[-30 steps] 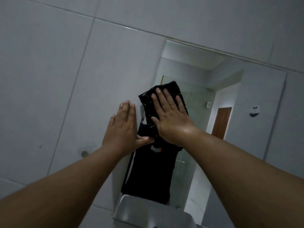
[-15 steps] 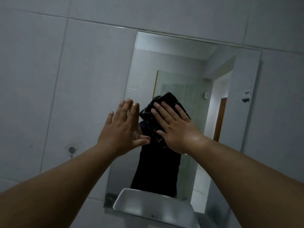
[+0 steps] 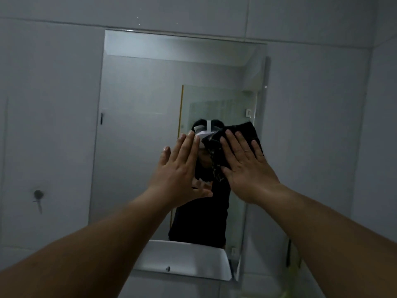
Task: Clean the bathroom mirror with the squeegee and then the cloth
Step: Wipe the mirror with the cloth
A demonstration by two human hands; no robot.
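Observation:
The rectangular mirror (image 3: 139, 125) hangs on the grey tiled wall straight ahead. A dark cloth (image 3: 217, 145) lies flat against the glass at mid height, towards the mirror's right side. My right hand (image 3: 245, 166) presses it to the glass with straight, spread fingers. My left hand (image 3: 178, 168) lies flat on the mirror just left of the cloth, fingers straight and pointing up. The mirror reflects a person in a dark shirt behind both hands. No squeegee shows.
A white basin (image 3: 182, 259) appears along the mirror's lower edge. A small dark hole with a screw (image 3: 38, 195) marks the wall left of the mirror. A dark upright object (image 3: 289, 252) stands at the lower right beside the mirror.
The view has swung so the whole mirror now shows. My right hand has slid the cloth rightwards across the glass, and my left hand has followed along on the mirror.

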